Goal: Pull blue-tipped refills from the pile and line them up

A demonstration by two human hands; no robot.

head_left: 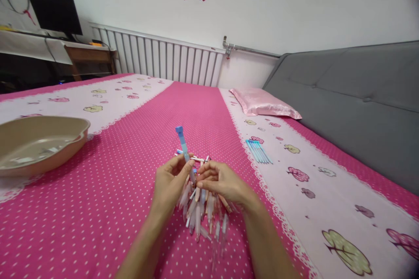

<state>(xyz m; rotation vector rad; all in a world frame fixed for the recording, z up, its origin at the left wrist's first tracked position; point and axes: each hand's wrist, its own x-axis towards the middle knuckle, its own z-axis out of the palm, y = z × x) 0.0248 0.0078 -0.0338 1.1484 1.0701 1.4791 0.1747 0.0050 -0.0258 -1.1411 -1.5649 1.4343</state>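
A pen (183, 144) with a blue top and a pale, clear barrel stands nearly upright in my left hand (173, 178), pinched between thumb and fingers. My right hand (222, 181) is close beside it, its fingers curled and its thumb near the pen's lower end. What sits between those right fingertips is too small to make out. Under both hands lies a loose pile of pens and pen parts (198, 213), mostly clear, white and pale pink; the hands hide part of it.
To the right, several blue pens (259, 151) lie side by side in a row. A beige basin (75, 133) with small pale pieces inside stands at the left. The pink dotted bedspread (137, 148) lies beneath everything. A pink pillow (262, 102) rests near the grey headboard (353, 100).
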